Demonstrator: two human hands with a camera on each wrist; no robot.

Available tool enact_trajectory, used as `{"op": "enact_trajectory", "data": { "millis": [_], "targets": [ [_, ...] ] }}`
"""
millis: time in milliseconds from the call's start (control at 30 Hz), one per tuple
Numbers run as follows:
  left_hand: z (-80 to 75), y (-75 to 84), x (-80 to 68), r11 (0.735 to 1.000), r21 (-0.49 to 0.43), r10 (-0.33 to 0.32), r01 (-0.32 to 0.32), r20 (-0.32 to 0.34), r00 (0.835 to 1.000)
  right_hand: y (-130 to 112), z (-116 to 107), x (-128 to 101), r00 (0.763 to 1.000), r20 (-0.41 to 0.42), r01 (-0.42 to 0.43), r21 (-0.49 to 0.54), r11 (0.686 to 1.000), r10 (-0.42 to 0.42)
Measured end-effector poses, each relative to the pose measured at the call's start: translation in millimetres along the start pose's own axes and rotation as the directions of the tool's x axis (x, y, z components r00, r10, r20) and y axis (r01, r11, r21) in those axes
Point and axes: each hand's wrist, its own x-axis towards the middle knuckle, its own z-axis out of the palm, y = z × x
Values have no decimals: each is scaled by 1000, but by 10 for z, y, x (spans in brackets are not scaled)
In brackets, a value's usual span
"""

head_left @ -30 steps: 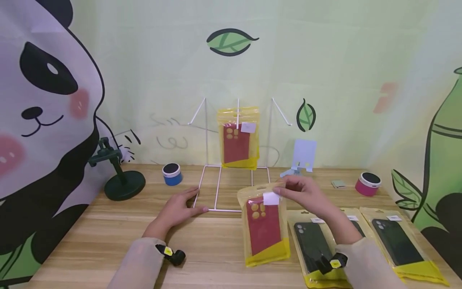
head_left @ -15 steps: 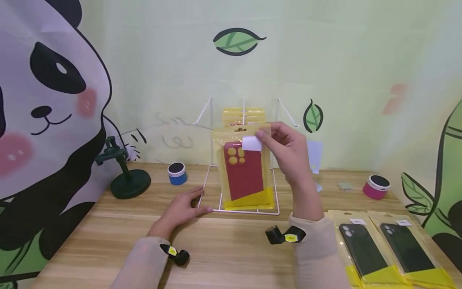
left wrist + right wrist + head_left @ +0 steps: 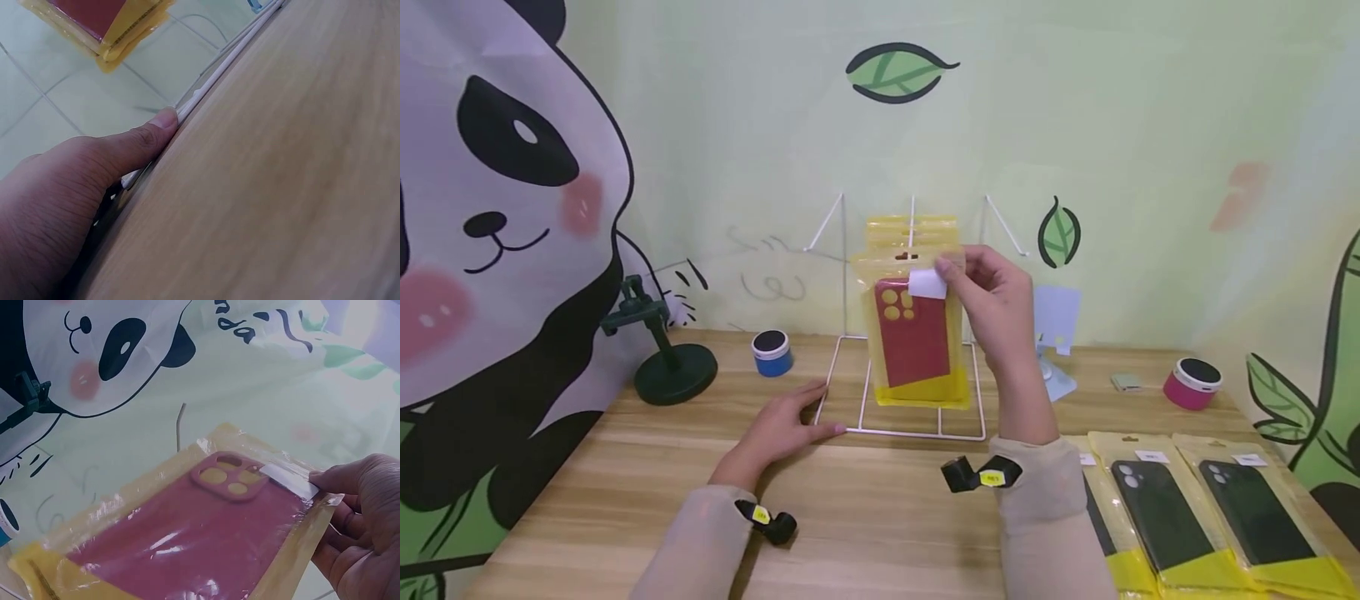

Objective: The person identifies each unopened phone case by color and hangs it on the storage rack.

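Observation:
My right hand (image 3: 1000, 304) pinches the upper right corner of a clear yellow pouch with a red phone case (image 3: 917, 333) inside, thumb on its white label. The pouch is upright, its hang hole close to the middle prong of a white wire display rack (image 3: 898, 432). Behind it, another yellow pouch (image 3: 880, 229) hangs on that prong, mostly covered. My left hand (image 3: 778, 429) rests at the rack's front left base corner, thumb along the front wire and fingers at the side wire. The left wrist view shows this straight thumb (image 3: 147, 134) on the wire.
Several pouches with black phone cases (image 3: 1168, 512) lie at the right front of the wooden table. Behind are a blue round speaker (image 3: 772, 354), a dark green stand (image 3: 673, 375), a light blue phone stand (image 3: 1056, 321), a small greenish square (image 3: 1126, 382) and a pink speaker (image 3: 1192, 383).
My right hand has carried the red-case pouch up from the table, leftward and back to the rack's middle prong. My left hand has stayed at the rack's base.

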Motion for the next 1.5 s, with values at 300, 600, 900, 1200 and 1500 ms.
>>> {"op": "enact_trajectory", "data": {
  "millis": [300, 600, 900, 1200, 1500],
  "targets": [
    [-8, -12, 3, 1000, 13, 15, -15, -1, 1000, 122, 19, 31, 999, -21, -41, -75, 996, 40],
    [-5, 1, 12, 1000, 13, 3, -3, -5, 1000, 301, 19, 117, 993, -94, -82, -110, 991, 72],
    [-4, -9, -2, 1000, 14, -2, 2, 2, 1000, 392, 56, 134, 984, -154, -104, -88, 991, 89],
    [-4, -16, 11, 1000, 16, 7, -7, -2, 1000, 357, 49, 125, 984, -150, -114, -91, 989, 99],
    [2, -23, 4, 1000, 17, 17, -17, -2, 1000, 318, -6, 127, 978, -168, -139, -89, 986, 123]
  ]
}}
